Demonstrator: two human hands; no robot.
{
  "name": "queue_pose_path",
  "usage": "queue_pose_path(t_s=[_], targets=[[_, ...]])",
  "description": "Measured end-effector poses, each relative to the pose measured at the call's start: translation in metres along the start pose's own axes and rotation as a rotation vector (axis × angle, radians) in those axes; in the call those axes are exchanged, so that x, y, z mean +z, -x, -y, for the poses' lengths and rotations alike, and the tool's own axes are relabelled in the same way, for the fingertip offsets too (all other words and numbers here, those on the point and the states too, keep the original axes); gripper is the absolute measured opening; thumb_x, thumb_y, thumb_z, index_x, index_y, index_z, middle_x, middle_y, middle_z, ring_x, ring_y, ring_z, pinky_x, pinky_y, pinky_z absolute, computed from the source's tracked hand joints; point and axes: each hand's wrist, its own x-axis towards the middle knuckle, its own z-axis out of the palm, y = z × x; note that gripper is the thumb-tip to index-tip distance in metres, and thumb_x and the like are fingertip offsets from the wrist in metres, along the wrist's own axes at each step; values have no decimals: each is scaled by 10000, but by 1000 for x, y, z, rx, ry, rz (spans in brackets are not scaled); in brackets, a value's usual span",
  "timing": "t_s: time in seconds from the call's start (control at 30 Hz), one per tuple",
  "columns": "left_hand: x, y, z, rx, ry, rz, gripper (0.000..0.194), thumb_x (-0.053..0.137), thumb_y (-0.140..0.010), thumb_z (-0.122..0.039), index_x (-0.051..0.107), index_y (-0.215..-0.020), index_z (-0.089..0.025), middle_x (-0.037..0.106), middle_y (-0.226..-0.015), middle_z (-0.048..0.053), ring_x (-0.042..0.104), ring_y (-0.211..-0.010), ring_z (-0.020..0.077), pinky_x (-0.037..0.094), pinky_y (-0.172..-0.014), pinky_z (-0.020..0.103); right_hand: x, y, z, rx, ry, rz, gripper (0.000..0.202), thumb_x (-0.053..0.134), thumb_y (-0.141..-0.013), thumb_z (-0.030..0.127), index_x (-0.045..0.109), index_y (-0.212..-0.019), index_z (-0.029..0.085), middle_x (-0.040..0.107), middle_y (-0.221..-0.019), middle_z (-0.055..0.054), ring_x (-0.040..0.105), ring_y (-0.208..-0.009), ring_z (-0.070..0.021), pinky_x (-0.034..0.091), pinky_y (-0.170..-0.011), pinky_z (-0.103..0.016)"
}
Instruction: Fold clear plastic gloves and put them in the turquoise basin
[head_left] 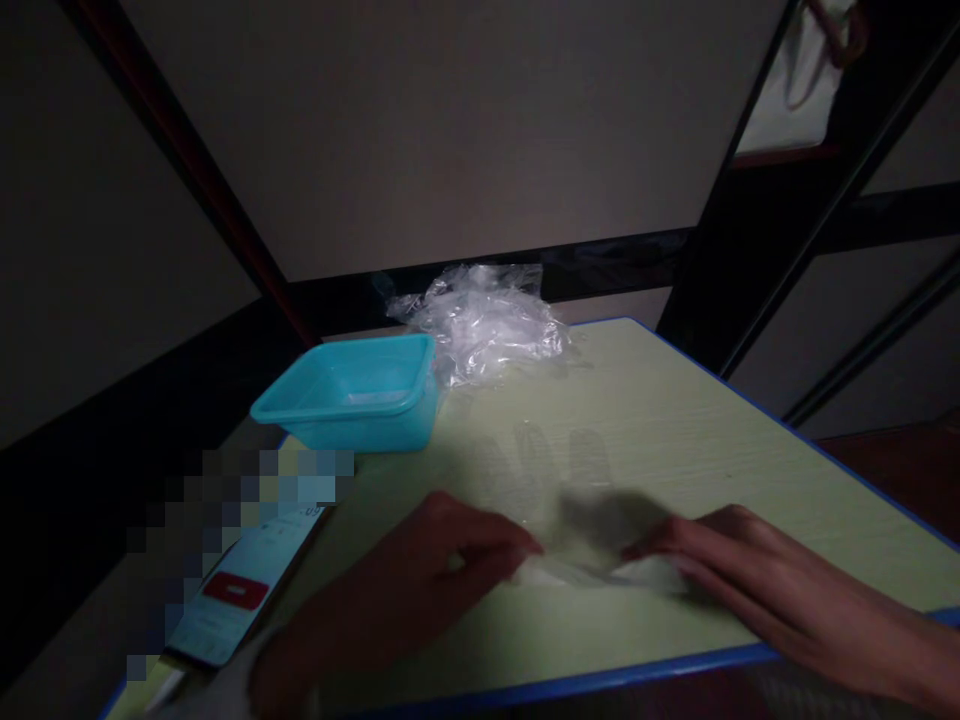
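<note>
Your view is dim: the tabletop [675, 420] catches muted light while its surroundings sink toward black. A soft shadow [611, 515] lies between your left hand [442, 570] and right hand [750, 575], both slightly blurred. Glints fleck the crumpled plastic [495, 320] at the far edge; the phone [240, 575] glows by the left edge, partly masked by blocky pixels. The clear glove [585, 573] looks faint.

Forward, downward head view over table [690, 420]

Left hand [466, 558] and right hand [731, 560] pinch a clear glove [534, 495] by its edge; the desk [675, 430] bears a blue tub [367, 430], phone [251, 580] and crumpled plastic [487, 325].
</note>
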Motion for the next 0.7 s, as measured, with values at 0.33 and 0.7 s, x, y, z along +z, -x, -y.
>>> queue_pose_path(t_s=[0.33,0.7], targets=[[-7,-65,51,-348,635,71,280,599,-713,-393,624,-783,-123,706,-734,66,660,-507,144,411,-396,162,16,-49,-31,263,-591,123,417,360,-904,511,483,-664,193,492,-587,18,504,-535,-115,419,-500,-244],[5,-87,74,-462,615,-120,163,478,-814,-219,595,-767,-116,614,-578,-10,593,-370,83,334,-306,116,31,-64,-41,468,-696,23,405,491,-784,589,464,-654,207,534,-449,15,437,-387,-101,313,-377,-234]])
